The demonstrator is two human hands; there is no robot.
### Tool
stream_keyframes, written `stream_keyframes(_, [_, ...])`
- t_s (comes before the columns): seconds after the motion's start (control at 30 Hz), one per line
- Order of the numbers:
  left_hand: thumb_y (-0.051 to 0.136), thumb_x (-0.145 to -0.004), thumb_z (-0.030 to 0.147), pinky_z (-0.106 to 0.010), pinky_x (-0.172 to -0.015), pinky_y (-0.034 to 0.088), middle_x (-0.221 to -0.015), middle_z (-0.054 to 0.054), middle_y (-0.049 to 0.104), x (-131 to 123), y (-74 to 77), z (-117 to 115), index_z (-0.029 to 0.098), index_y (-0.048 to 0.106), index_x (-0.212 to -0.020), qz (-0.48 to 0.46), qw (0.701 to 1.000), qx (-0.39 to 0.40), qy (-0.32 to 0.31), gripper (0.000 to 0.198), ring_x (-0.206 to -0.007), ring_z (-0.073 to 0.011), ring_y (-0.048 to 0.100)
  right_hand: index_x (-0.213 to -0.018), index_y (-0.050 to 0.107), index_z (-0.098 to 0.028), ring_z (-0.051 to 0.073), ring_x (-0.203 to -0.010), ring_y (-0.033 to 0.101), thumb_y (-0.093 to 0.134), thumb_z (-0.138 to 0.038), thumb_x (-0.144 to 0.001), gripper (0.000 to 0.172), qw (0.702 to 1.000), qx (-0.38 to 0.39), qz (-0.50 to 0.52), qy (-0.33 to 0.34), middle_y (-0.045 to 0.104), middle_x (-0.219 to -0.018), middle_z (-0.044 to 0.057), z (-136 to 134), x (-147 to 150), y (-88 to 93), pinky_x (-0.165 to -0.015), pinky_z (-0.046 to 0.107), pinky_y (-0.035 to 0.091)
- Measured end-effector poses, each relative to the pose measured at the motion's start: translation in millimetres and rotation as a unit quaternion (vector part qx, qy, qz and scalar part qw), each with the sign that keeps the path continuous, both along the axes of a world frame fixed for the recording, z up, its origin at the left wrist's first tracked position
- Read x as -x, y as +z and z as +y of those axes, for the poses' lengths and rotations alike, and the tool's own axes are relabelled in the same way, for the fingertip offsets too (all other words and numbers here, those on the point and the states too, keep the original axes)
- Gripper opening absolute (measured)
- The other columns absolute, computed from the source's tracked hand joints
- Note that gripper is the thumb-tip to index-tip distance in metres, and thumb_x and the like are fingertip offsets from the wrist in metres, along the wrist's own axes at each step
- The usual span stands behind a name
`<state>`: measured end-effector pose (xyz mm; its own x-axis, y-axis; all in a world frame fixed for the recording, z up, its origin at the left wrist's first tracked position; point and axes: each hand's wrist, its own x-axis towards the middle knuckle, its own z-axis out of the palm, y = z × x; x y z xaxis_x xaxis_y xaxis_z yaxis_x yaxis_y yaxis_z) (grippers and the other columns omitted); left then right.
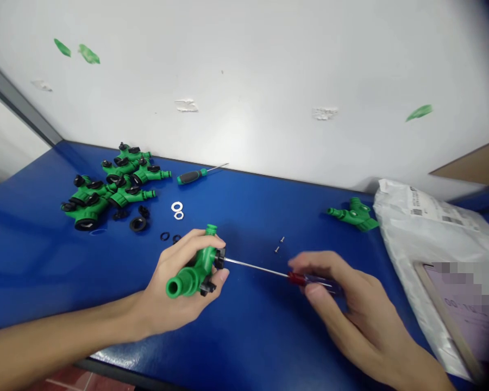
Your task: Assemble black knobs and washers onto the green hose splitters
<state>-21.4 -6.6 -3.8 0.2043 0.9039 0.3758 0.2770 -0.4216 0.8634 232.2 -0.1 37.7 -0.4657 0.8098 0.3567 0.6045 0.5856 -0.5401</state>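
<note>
My left hand [179, 298] is wrapped round a green plastic Y-shaped hose splitter [193, 273], its open spout facing me. Two black valve knobs sit on the splitter; the upper knob [219, 258] points right. In my right hand [350, 304] is a screwdriver [261, 268] with a red and clear handle, thumb and fingers round it. Its long shaft runs left, and the tip meets the upper knob; the tip itself is hidden there. Two small screws [279, 245] lie on the blue table [252, 326] beyond the shaft.
Several green splitters with black knobs [114, 184] are heaped at the back left. Near them lie white washers [178, 210], black rings [138, 224] and a green-black screwdriver [193, 176]. A knobless green splitter [354, 214], a white plastic bag [407, 244] and a phone [452, 315] are right.
</note>
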Motion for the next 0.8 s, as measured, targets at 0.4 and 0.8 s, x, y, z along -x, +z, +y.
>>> stream_keyframes(0.4, [0.065, -0.085, 0.012, -0.024, -0.052, 0.054, -0.11, -0.007, 0.062, -0.5, -2.3, -0.1, 0.021, 0.059, -0.11, -0.002, 1.0, 0.004, 0.005, 0.028, -0.057, -0.0078, 0.064, -0.094, 0.058, -0.023, 0.01, -0.05, 0.062, 0.053, -0.024, -0.097, 0.006, 1.0, -0.013, -0.004, -0.009, 0.067, -0.069, -0.003, 1.9, 2.2, -5.3, -0.048, 0.019, 0.049])
stream_keyframes(0.8, [0.065, -0.085, 0.014, -0.025, -0.049, 0.054, -0.113, -0.008, 0.064, 0.8, -1.3, -0.9, 0.022, 0.06, -0.111, -0.004, 1.0, 0.029, -0.006, 0.027, -0.059, -0.0094, 0.064, -0.093, 0.059, -0.023, 0.012, -0.054, 0.069, 0.059, -0.026, -0.095, 0.003, 0.998, -0.057, 0.011, -0.038, 0.072, -0.071, -0.001, 1.5, 3.9, -10.8, -0.049, 0.018, 0.053])
